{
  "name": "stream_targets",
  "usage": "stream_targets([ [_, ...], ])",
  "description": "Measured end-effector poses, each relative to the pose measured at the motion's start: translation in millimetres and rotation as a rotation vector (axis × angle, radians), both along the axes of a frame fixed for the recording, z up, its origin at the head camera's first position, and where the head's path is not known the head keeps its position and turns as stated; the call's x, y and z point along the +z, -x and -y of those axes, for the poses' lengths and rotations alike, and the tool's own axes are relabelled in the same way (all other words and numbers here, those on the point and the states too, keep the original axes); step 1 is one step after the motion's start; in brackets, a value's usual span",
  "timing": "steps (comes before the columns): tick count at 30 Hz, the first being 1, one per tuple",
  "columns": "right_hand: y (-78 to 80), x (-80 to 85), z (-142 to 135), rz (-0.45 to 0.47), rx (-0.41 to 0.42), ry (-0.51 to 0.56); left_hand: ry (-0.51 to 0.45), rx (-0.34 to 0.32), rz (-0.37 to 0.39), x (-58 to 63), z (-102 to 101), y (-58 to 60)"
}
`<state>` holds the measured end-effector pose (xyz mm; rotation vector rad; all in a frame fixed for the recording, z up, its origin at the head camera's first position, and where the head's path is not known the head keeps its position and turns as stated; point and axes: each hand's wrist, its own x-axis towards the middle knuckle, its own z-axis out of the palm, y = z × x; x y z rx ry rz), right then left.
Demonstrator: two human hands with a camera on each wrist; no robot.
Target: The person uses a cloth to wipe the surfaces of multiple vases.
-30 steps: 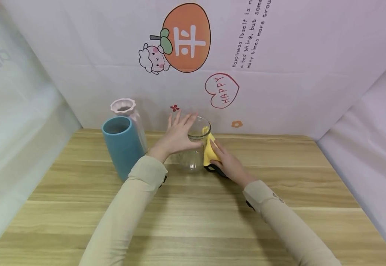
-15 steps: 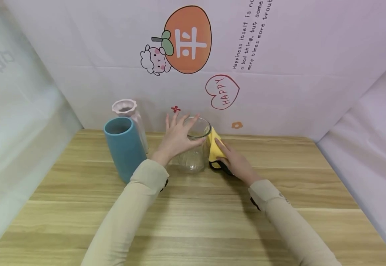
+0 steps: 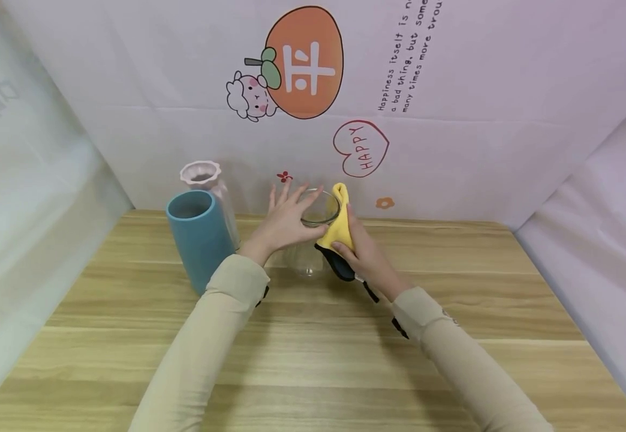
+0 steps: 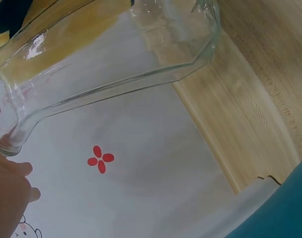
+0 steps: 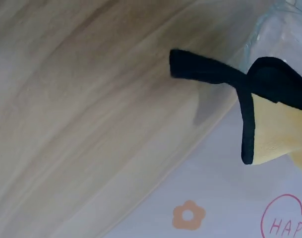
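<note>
A clear glass vase (image 3: 307, 265) stands near the back of the table, its ribbed wall crossing the left wrist view. My left hand (image 3: 283, 227) holds it at the rim, with the thumb on the near side and the fingers spread over the far side. A yellow cloth (image 3: 339, 231) with black edging is gripped in my right hand (image 3: 368, 252), thumb in front. It lies along the vase's right side, and its folded top rises above the rim. In the right wrist view the cloth's black-trimmed corner (image 5: 274, 126) hangs beside the glass.
Left of the glass vase stands a blue vase (image 3: 199, 246), with a pale pink vase (image 3: 223, 201) with a scalloped rim behind it. A printed white backdrop (image 3: 453, 162) rises at the rear edge of the wooden table (image 3: 313, 360).
The yellow cloth first slid slightly right of the glass, then moved up and left with my right hand to the rim. More of its black edge now shows. My left hand stays at the rim.
</note>
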<state>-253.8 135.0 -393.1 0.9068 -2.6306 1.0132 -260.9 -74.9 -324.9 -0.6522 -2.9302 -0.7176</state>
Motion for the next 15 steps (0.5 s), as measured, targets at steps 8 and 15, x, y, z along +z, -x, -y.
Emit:
stream_targets([
  [8, 3.0, -15.8, 1, -0.039, 0.008, -0.133, -0.009, -0.008, -0.013, -1.9, 1, 2.1],
  [15, 3.6, -32.4, -22, -0.071, 0.017, -0.294, -0.004, 0.016, 0.001, -1.5, -1, 2.3],
])
